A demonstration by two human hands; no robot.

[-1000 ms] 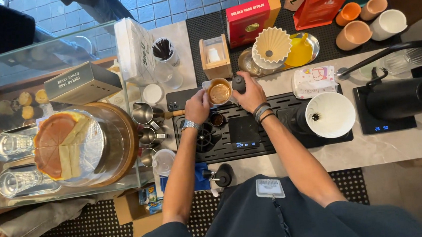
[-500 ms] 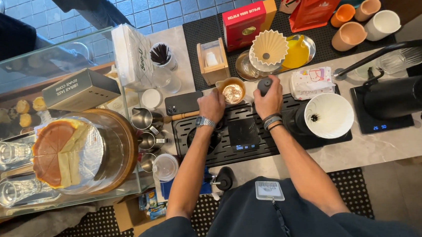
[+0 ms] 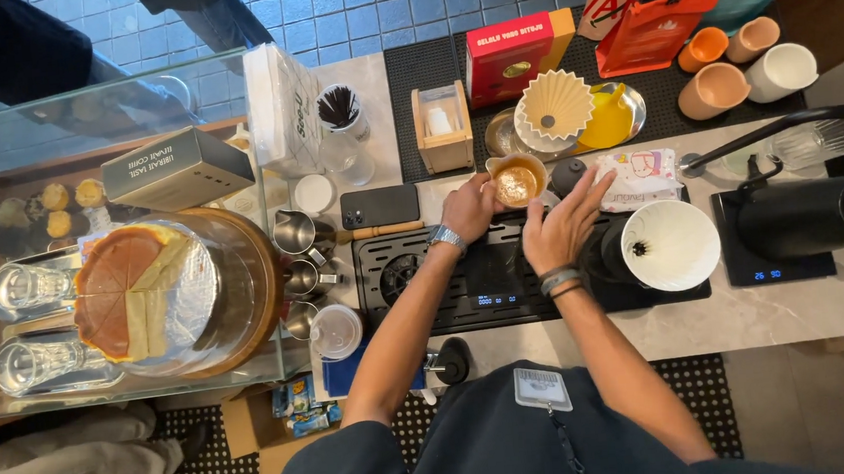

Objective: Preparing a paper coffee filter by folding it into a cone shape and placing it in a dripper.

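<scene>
Gripping a small tan cup [image 3: 518, 181] from its left side, the person's left hand [image 3: 470, 208] holds it upright on the counter just beyond the far edge of the black drip tray [image 3: 465, 269]. The cup already has a brownish filling, which looks like ground coffee, though the picture is too small to be sure. The right hand [image 3: 564, 224] hovers with fingers spread and holds nothing; its fingertips reach toward a small dark rounded object [image 3: 568, 175] just right of the cup, and whether they touch it cannot be told. A white cone dripper [image 3: 671, 244] sits on a dark base at the right end of the tray, lined with paper that looks clean and dry. The black kettle [image 3: 822, 216] rests on its own stand, well apart from both hands. A scale display [image 3: 497, 300] glows on the tray's near edge. Judging from this, the dose seems prepared, while filling the dripper and pouring water appear not yet done.
</scene>
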